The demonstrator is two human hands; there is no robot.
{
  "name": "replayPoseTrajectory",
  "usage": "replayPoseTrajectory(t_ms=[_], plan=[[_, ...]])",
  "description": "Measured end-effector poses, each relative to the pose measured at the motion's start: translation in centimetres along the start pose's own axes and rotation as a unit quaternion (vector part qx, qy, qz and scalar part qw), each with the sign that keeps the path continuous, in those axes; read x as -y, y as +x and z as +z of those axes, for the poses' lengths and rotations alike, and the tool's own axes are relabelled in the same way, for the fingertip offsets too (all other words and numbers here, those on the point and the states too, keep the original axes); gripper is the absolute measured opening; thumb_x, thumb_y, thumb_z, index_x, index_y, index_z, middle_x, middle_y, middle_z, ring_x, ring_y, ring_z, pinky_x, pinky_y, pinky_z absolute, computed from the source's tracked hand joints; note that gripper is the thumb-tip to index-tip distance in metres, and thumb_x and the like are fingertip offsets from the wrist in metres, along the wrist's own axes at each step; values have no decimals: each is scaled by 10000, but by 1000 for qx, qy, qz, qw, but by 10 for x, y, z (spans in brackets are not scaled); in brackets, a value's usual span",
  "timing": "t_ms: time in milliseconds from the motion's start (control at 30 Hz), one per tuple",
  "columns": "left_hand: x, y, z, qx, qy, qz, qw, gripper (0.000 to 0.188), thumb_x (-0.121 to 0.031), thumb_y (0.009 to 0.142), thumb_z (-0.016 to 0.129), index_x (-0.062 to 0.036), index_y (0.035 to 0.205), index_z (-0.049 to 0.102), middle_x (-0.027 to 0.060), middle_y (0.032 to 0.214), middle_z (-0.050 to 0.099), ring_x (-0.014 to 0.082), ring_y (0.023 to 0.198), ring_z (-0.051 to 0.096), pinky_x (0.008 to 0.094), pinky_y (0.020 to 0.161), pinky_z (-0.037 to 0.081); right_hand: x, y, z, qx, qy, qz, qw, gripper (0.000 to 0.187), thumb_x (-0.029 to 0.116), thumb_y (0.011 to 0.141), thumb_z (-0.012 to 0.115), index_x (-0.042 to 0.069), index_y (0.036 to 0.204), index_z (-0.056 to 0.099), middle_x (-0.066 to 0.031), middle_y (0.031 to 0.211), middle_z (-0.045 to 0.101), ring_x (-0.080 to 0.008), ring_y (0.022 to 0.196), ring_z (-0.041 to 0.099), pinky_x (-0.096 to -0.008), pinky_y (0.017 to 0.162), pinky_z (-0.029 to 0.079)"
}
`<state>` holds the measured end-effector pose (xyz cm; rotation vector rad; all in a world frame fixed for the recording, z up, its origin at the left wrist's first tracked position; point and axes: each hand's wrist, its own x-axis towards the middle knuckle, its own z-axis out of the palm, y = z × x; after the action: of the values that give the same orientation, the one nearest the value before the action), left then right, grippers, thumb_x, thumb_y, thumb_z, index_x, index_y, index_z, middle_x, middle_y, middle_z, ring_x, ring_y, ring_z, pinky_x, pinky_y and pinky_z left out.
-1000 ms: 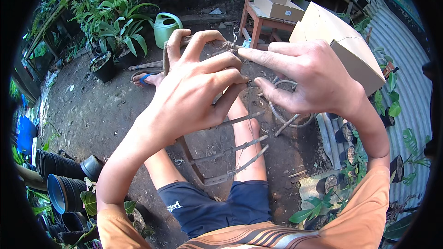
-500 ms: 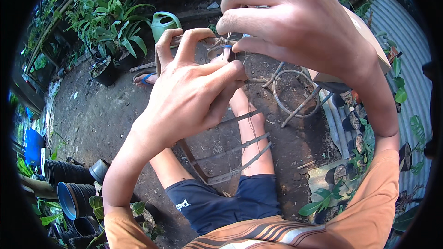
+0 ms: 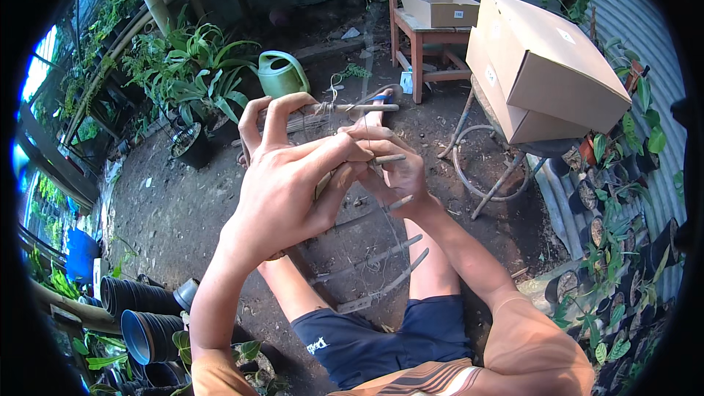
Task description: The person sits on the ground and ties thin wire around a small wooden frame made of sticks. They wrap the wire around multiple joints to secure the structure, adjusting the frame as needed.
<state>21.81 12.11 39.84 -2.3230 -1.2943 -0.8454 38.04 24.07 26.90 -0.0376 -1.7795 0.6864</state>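
A frame of narrow, weathered slats (image 3: 378, 297), wooden or bamboo by its look, hangs tilted above my lap, with thin string (image 3: 334, 93) wound round its top slat and loose strands trailing between the slats. My left hand (image 3: 282, 183) is closed round the frame's upper left part, index and middle fingers hooked over the top slat. Close against its thumb, my right hand (image 3: 402, 172) has bent fingers among the upper slats on the right side. Its fingertips meet the left ones, and what they pinch is hidden.
A cardboard box (image 3: 543, 66) sits on a round metal-legged stool (image 3: 477, 194) at right. Behind it, an open box (image 3: 440, 9) rests on a wooden chair (image 3: 418, 66). A green watering can (image 3: 282, 77), potted plants (image 3: 191, 143) and black pots (image 3: 150, 334) stand leftward.
My right hand has come down from high above the frame to beside my left hand. The left keeps its grip. The view has tilted up, showing the chair and boxes.
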Motion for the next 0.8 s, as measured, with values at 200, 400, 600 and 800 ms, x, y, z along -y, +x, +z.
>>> replayPoseTrajectory(t_ms=[200, 400, 600, 800], plan=[[18, -8, -16, 25, 4, -34, 999, 220, -135, 780, 795, -146, 999, 809, 12, 938, 794, 409, 1271, 539, 565, 1181, 281, 4, 19, 17, -45, -53, -87, 994, 185, 13, 813, 847, 35, 982, 775, -161, 1222, 713, -271, 1092, 723, -374, 857, 612], [27, -10, -21, 17, 21, -57, 998, 235, -180, 784, 860, -201, 1009, 797, -36, 909, 763, 389, 1250, 549, 560, 1158, 273, -12, 32, 23, -75, -86, -210, 971, 130, 85, 821, 844, 10, 895, 768, -127, 1043, 764, -350, 1085, 750, -488, 1001, 610], [34, -10, -28, 43, 27, -52, 997, 341, -218, 794, 885, -200, 1115, 773, -73, 971, 807, 386, 1254, 546, 563, 1158, 293, -26, 35, 35, -127, 51, -246, 960, 117, 62, 824, 780, -3, 786, 691, -140, 1022, 741, -337, 1010, 760, -529, 968, 621], [55, -8, -37, 65, -4, -63, 996, 328, -223, 816, 874, -163, 1124, 776, -44, 926, 813, 323, 1186, 599, 562, 1169, 292, -48, 60, 51, -71, 183, -253, 947, 199, 10, 839, 762, 44, 757, 583, -58, 691, 651, -233, 593, 670, -365, 611, 578]])
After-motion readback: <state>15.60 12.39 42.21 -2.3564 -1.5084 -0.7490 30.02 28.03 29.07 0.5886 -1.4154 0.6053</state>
